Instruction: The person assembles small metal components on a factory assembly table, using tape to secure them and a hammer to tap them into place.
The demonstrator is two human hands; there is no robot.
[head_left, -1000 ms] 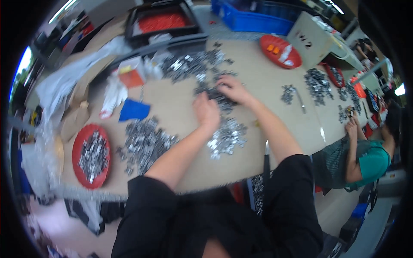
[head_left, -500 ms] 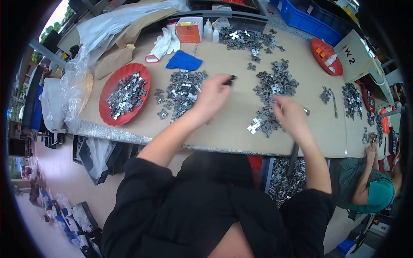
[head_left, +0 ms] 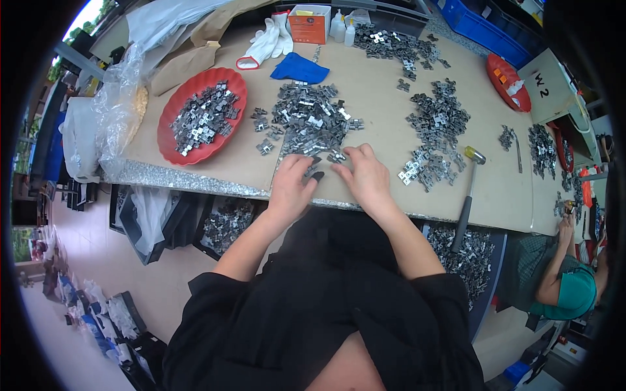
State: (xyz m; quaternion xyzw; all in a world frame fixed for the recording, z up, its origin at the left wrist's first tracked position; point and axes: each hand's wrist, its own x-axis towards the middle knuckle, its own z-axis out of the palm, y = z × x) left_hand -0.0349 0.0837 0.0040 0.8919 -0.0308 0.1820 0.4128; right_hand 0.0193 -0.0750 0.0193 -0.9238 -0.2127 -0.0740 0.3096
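Observation:
Both my hands rest near the table's front edge, at the near end of a pile of small grey metal clips (head_left: 310,120). My left hand (head_left: 291,187) has dark covers on the thumb and index fingertips. Its thumb and fingers stand apart beside a few loose clips at the pile's edge. My right hand (head_left: 368,181) is open too, thumb and index finger apart, its fingertips next to a single clip (head_left: 336,157). Left of the pile, a red scalloped bowl (head_left: 239,112) holds many more clips. Another heap of clips (head_left: 438,124) lies to the right.
A hammer (head_left: 463,221) with a yellow-tipped head overhangs the front edge at right. Behind are a blue cloth (head_left: 298,70), white gloves (head_left: 266,42), an orange-and-white box (head_left: 309,28) and small bottles (head_left: 338,27). A co-worker in green (head_left: 568,287) sits at far right.
Both my hands have come together at the near end of the left pile; the right hand has left the right heap. The view has shifted, showing the hammer whole.

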